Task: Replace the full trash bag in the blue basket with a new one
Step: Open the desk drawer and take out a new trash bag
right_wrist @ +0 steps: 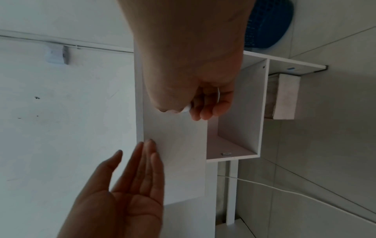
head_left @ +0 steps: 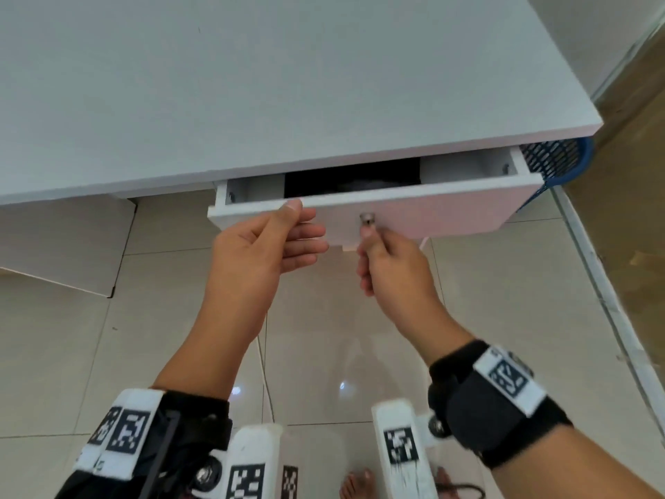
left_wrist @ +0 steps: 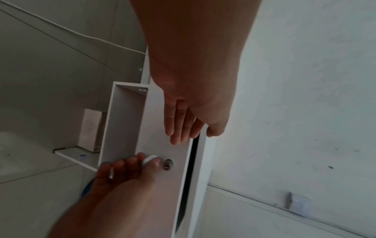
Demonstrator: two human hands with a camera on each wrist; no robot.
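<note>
A white drawer [head_left: 449,210] under the desk stands slightly pulled out, with something dark [head_left: 352,180] inside that I cannot identify. My right hand [head_left: 370,243] pinches the small white knob [left_wrist: 149,158] just below the metal lock [head_left: 367,217]. My left hand [head_left: 306,225] has its thumb on the drawer front's top edge and its straight fingers [left_wrist: 177,127] flat against the front face. The blue mesh basket [head_left: 561,160] stands on the floor under the desk's right end, mostly hidden behind the drawer. No bag shows in it from here.
The white desk top [head_left: 252,84] overhangs the drawer. A white panel [head_left: 72,246] stands under the desk at left, with a pale block [right_wrist: 284,96] beneath. A white cable [head_left: 264,372] runs over the tiled floor. My bare feet [head_left: 356,484] are near the bottom edge.
</note>
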